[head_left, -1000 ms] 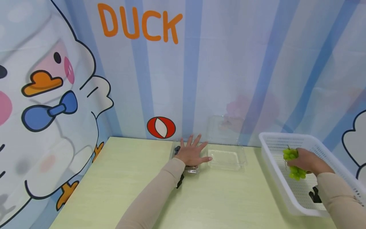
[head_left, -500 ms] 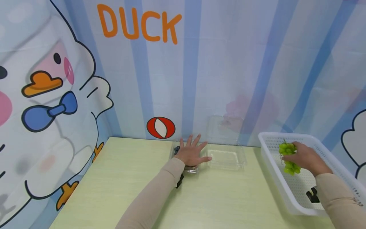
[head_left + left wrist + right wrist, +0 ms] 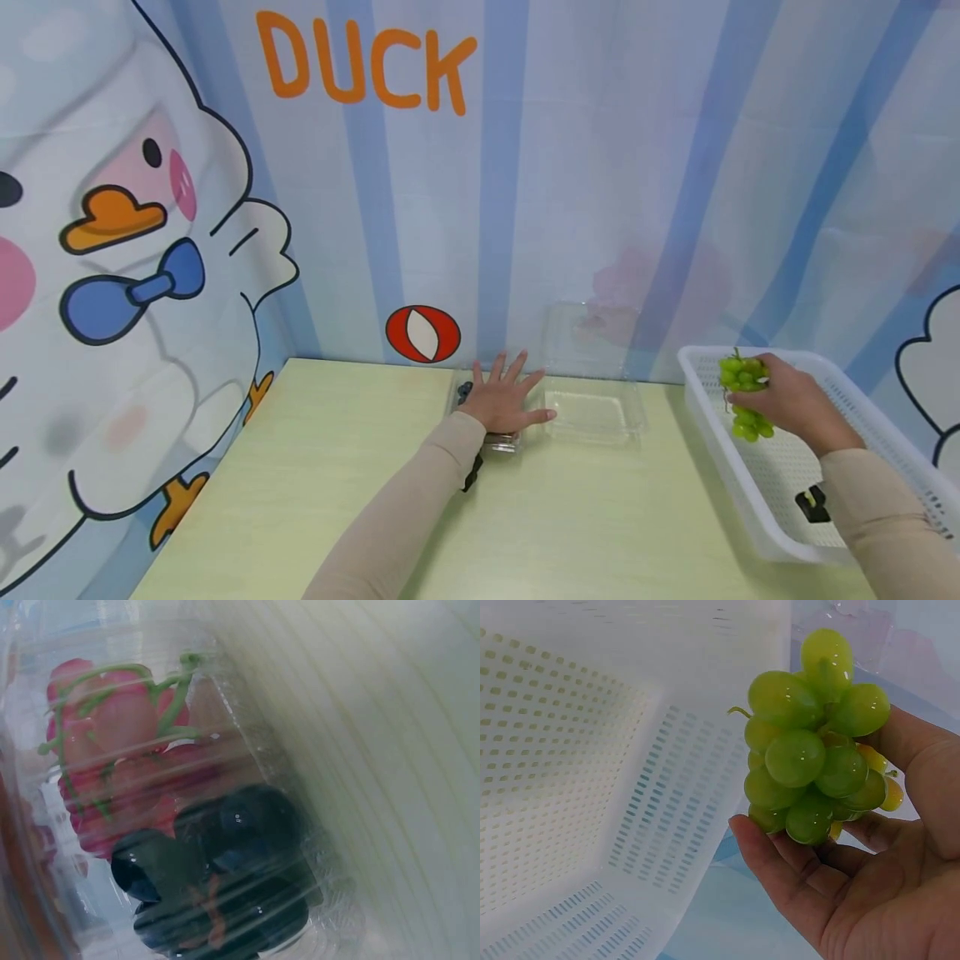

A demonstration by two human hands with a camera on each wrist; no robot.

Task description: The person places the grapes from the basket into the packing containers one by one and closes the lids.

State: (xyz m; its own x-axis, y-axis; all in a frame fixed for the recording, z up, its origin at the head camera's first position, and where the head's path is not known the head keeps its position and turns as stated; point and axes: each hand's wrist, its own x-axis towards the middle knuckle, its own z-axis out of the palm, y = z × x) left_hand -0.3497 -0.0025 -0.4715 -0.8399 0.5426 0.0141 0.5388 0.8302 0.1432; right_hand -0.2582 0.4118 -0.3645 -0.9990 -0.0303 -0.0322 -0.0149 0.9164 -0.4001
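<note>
With fingers spread, my left hand (image 3: 501,406) rests on a lidded clear plastic box (image 3: 502,444) near the table's back edge. Through its plastic, the left wrist view shows a bunch of red grapes (image 3: 124,720) and a bunch of dark grapes (image 3: 251,825). My right hand (image 3: 797,404) holds a bunch of green grapes (image 3: 795,757) between thumb and fingers, over the left side of the white basket (image 3: 738,462). Beside the lidded box, a second clear box (image 3: 596,417) stands with its lid (image 3: 585,337) raised against the backdrop.
The basket stands at the right of the pale table (image 3: 600,517), its perforated walls rising round the space below my right hand. A duck-printed curtain (image 3: 420,192) hangs right behind the table's back edge.
The green grapes have risen and shifted left in my right hand, toward the basket's left wall. My left hand has stayed in place on the lidded box.
</note>
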